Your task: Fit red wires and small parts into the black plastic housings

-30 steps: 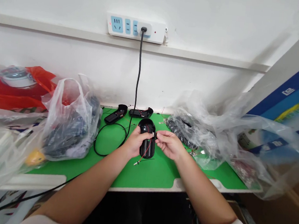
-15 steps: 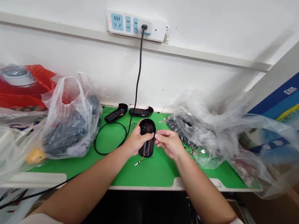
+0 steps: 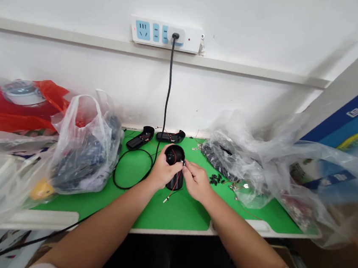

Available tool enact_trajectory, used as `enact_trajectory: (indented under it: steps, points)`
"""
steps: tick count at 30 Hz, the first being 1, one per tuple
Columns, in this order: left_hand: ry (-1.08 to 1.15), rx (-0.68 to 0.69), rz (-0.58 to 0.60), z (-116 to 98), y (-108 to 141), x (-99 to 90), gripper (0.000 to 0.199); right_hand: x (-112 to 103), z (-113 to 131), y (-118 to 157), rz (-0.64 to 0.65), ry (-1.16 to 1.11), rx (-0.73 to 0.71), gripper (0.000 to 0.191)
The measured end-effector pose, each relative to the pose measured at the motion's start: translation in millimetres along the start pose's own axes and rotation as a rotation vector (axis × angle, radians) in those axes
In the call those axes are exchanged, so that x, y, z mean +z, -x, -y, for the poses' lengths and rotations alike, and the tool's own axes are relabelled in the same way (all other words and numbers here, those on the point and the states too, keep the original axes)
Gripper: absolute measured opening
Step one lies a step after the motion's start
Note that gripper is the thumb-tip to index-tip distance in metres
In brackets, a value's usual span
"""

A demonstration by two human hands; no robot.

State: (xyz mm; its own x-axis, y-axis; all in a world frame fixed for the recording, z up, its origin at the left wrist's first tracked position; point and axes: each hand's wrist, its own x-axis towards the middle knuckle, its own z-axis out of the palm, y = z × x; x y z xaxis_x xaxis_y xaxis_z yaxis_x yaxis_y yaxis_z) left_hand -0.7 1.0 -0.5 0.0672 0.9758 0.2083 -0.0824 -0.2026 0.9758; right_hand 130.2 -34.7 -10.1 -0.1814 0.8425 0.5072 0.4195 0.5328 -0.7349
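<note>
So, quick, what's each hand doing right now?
Left hand: closed, holding a black plastic shell.
Right hand: pinched at the shell's edge; what it grips is too small to tell.

The left hand [image 3: 163, 173] wraps around a black housing [image 3: 173, 186] above a green mat [image 3: 170, 214], while the right hand's [image 3: 195, 181] fingertips [image 3: 184, 167] pinch at the housing's edge. A red wire [image 3: 173, 187] runs down the housing and past its lower end. Two black shells [image 3: 139, 137] [image 3: 170, 136] lie behind the hands. A black cable [image 3: 131, 176] loops left of them and rises to a power strip [image 3: 189, 37] on the wall. Small black pieces [image 3: 215, 179] sit right of the right hand, near a clear bag [image 3: 240, 157]; another clear bag [image 3: 84, 149] stands left.
</note>
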Motion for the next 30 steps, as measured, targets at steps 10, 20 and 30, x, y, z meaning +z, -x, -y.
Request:
enact_trajectory:
  steps: [10,20,30]
  points:
    - [-0.038,0.041,0.005,-4.7,10.6,3.7,0.043,8.2,7.0,12.7,-0.051,0.142,0.043,0.027]
    - [-0.089,0.061,-0.022,-4.6,5.7,4.3,0.044,15.3,-0.3,10.4,-0.035,0.233,0.066,0.029]
    - [0.267,-0.613,0.310,-17.0,9.6,-2.3,0.046,-26.0,-18.8,-19.1,-0.043,-0.542,0.230,0.046]
